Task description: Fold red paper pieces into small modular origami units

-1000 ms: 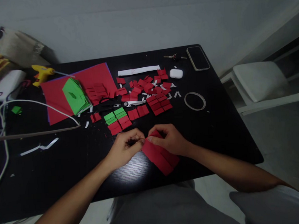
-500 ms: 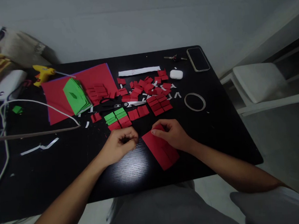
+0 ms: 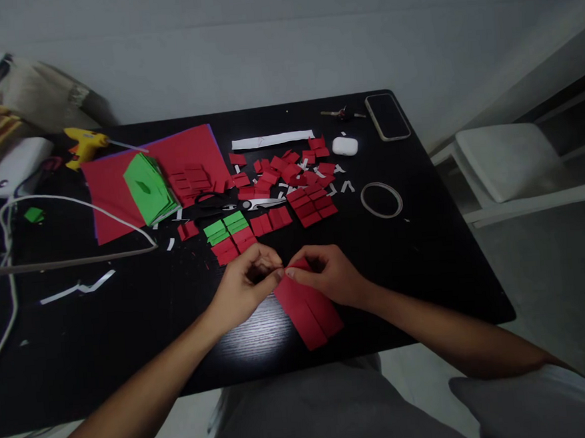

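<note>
A creased red paper strip (image 3: 311, 311) slants over the black table (image 3: 197, 359) near its front edge. My right hand (image 3: 329, 273) pinches the strip's upper end between thumb and fingers. Thumb and fingertips of my left hand (image 3: 249, 282) close on the strip's top left corner, close beside my right thumb. Just beyond the hands lie folded red pieces (image 3: 312, 205), two green folded pieces (image 3: 226, 228) and scissors (image 3: 264, 203). Small red pieces (image 3: 289, 169) and white scraps are scattered behind them.
Green sheets (image 3: 150, 189) rest on large red paper (image 3: 112, 221) at the left, with a yellow glue gun (image 3: 85, 145) behind. White cables (image 3: 81, 202) cross the left side. A phone (image 3: 388, 116), white case (image 3: 345, 146) and ring (image 3: 381, 200) lie right; a chair (image 3: 499, 161) stands beyond.
My left hand has moved right and taken hold of the strip's corner. My right hand and the red strip have shifted slightly left and toward me.
</note>
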`<state>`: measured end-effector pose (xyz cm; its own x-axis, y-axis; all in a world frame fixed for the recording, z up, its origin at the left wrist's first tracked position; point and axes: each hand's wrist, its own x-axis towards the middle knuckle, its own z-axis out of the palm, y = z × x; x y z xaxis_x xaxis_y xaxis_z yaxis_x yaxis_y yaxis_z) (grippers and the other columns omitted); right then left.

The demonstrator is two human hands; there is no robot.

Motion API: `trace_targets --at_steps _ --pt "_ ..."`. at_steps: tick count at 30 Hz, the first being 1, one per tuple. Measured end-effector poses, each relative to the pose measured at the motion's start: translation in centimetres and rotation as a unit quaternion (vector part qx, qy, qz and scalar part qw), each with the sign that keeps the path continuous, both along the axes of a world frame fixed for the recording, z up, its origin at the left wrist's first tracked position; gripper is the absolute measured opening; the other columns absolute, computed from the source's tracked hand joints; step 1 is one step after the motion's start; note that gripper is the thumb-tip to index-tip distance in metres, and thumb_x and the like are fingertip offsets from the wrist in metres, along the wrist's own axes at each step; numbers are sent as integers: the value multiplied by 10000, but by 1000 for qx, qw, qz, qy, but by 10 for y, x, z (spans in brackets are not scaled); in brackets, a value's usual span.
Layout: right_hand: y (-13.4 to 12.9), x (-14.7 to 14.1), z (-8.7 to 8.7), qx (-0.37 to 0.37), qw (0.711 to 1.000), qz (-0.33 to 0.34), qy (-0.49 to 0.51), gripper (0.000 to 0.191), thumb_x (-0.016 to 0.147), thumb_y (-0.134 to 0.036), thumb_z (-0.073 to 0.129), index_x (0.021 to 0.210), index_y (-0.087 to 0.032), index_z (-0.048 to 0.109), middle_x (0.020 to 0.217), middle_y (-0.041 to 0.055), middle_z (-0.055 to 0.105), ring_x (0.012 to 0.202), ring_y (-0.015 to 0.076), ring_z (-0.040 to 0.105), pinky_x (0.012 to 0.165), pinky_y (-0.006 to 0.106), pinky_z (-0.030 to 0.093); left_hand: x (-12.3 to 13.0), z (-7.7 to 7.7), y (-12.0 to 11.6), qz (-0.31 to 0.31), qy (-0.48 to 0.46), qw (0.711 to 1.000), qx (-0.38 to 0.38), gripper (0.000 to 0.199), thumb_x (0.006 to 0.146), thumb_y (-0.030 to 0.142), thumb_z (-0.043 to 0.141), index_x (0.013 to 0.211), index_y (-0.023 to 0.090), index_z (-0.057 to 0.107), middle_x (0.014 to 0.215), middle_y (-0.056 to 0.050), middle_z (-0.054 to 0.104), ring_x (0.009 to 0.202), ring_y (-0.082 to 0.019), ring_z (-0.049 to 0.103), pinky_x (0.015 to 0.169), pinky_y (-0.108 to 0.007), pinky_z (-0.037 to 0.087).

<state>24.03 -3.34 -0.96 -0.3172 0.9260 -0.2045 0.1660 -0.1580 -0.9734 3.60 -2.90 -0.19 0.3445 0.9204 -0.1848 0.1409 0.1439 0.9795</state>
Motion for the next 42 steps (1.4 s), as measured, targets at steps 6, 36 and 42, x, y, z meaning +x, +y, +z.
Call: trace_targets --at_steps 6,36,42 --pt "1 1 1 7 1000 12 -13 150 836 -312 734 847 -166 770 691 -18 655 637 114 538 596 245 399 3 -1 -1 8 -46 999 -15 172 858 242 748 934 180 607 828 -5 658 731 -119 596 698 -246 469" --pt "2 1 -1 -38 995 12 87 112 791 -253 755 830 -175 685 755 -17 682 685 113 609 666 243 454 -10 -1 6 -113 58 992 6 178 951 324 626 901 156 658 713 25 576 643 -104 487 587 -222 359" --pt "4 3 1 -42 996 37 72 80 794 -241 717 790 -170 681 712 -24 654 656 109 590 637 240 443 -9 1 3 -115 71 990 36 139 943 280 624 904 163 688 726 21 604 658 -105 512 594 -215 377"
